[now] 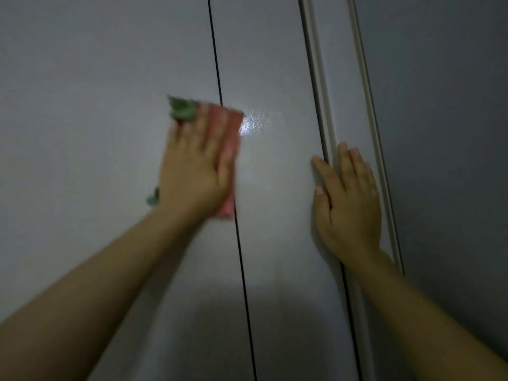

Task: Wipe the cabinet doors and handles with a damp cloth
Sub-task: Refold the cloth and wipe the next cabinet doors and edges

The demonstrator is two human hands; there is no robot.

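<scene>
Two hands (192, 171) (347, 199), one cloth (229, 138), three cabinet doors (82, 133).

Left hand (192, 171) pressing pink-green cloth (231, 138) flat on grey cabinet doors (96, 105), right hand (349, 202) flat beside long handle (319, 92)

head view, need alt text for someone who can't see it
A person's left hand presses a pink and green cloth flat against grey cabinet doors, across the dark seam between two of them. The right hand rests open by a long vertical handle; a wet patch glistens beside the cloth.
</scene>
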